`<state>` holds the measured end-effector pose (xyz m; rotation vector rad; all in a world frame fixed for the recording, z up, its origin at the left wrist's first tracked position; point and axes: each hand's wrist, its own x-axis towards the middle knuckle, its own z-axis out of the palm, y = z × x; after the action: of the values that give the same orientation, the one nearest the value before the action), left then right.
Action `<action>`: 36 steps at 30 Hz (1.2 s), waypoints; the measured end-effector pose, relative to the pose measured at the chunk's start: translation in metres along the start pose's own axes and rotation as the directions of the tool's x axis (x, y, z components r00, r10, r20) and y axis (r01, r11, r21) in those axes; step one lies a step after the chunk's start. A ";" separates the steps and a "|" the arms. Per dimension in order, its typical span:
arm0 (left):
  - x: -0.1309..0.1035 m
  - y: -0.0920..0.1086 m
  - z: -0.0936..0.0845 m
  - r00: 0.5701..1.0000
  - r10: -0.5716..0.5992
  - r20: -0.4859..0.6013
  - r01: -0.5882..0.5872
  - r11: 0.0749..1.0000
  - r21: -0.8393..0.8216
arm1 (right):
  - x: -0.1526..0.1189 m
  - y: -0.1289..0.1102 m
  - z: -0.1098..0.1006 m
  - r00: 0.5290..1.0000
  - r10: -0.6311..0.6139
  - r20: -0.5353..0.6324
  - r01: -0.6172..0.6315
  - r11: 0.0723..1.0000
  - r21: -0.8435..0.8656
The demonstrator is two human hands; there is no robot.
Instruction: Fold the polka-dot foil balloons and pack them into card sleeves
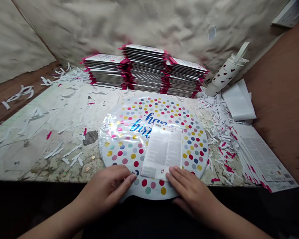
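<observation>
A round balloon (129,146), white with coloured dots and blue lettering, lies flat at the table's front edge, its lower rim jutting past it. On its right half rests a white printed card (162,151). My left hand (109,186) is at the balloon's lower left rim, thumb and fingers pinched together; what lies between them is too small to name. My right hand (189,191) has its fingers stretched flat over the card's lower right corner and the balloon, with the thumb lower, near the rim.
Three stacks of pink-edged packets (147,71) stand at the back. A white bottle with hearts (225,74) leans at the back right. Paper strips (218,129) litter both sides. Printed cards (264,156) lie fanned out at the right, below blank white sheets (240,101).
</observation>
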<state>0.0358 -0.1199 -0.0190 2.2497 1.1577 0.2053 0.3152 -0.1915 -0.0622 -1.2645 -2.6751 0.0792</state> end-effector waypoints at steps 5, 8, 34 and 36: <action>0.003 0.017 -0.006 0.952 -0.158 0.263 0.235 0.926 -0.295 | -0.014 0.002 -0.024 0.971 -0.101 -0.217 0.108 0.994 0.021; 0.014 0.027 -0.006 0.856 -0.140 0.498 0.347 0.869 -0.352 | 0.003 0.009 -0.034 0.972 0.041 -0.230 -0.016 0.994 0.109; 0.068 0.028 0.042 0.898 -0.364 0.247 0.193 -0.177 -0.965 | 0.085 -0.012 -0.012 0.830 -0.184 -0.527 0.106 0.979 -0.175; 0.067 0.028 0.042 0.890 -0.390 0.237 0.173 -0.192 -0.966 | 0.083 -0.011 -0.010 0.831 -0.169 -0.530 0.111 0.984 -0.140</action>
<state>0.1122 -0.0983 -0.0460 0.4548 0.9196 0.7872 0.2572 -0.1344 -0.0394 -0.9268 -2.2785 -0.3882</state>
